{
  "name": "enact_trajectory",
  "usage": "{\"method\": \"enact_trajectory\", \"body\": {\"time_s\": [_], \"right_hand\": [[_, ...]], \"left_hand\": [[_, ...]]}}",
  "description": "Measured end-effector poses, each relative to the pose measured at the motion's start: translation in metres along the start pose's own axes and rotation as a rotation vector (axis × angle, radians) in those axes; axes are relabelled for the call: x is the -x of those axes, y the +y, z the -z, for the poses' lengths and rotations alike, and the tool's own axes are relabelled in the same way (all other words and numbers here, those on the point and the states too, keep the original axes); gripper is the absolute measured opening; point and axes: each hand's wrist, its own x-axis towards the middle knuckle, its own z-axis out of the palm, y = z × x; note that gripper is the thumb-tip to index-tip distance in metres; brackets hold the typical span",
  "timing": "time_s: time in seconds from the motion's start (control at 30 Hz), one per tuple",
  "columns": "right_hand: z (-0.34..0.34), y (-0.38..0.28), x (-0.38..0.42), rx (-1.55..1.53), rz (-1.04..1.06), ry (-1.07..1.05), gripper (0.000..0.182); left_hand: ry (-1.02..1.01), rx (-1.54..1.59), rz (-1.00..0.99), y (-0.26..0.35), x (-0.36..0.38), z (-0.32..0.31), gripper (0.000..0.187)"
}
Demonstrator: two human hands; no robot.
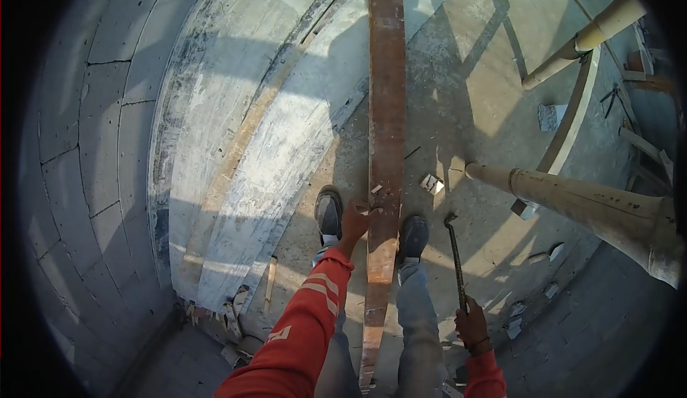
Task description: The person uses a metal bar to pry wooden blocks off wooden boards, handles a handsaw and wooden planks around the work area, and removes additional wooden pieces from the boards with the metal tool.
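Left hand (356,220), red-sleeved: fingers being held partly spread, fingertips being laid over the left edge of a long, reddish-brown, straight-sided beam (387,126); whether that edge is being gripped cannot be told.

Right hand (471,325), red-sleeved: fingers being kept curled around the near end of a dark, slender metal bar with a hooked tip (457,262) — the hook being pointed away from the body, to the right of the beam.

Beam: being straddled by two dark shoes (413,237), its length being run lengthwise from the feet to the far side of the view. Small pale chips (376,189) are being borne on its upper face.

Edges and room: the left side is being bounded by wide, white-smeared boards (265,205), beyond which a grey block wall (107,104) is being shown. On the right, a strip of grey-brown concrete floor (447,137) is being left between beam and thick, tan bamboo pole (587,201) — a small, white-and-brown fragment (431,183) being included there.
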Motion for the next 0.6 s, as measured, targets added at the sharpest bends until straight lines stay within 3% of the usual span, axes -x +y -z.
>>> {"method": "enact_trajectory", "body": {"time_s": [0.1, 0.33, 0.4, 0.6], "right_hand": [[-0.010, 0.001, -0.005, -0.102, -0.053, -0.005, 0.045], [-0.040, -0.008, 0.000, -0.249, -0.167, 0.032, 0.041], [-0.043, -0.013, 0.003, -0.234, -0.167, 0.083, 0.043], [-0.026, -0.015, -0.001, -0.337, -0.213, 0.092, 0.037]], "left_hand": [[-0.085, -0.068, 0.127, 0.011, 0.021, 0.031, 0.060], [-0.106, 0.056, 0.071, -0.008, 0.055, 0.073, 0.047], [-0.175, 0.101, 0.162, 0.002, 0.058, 0.096, 0.047], [-0.266, 0.022, 0.132, 0.005, 0.065, 0.166, 0.045]]}}
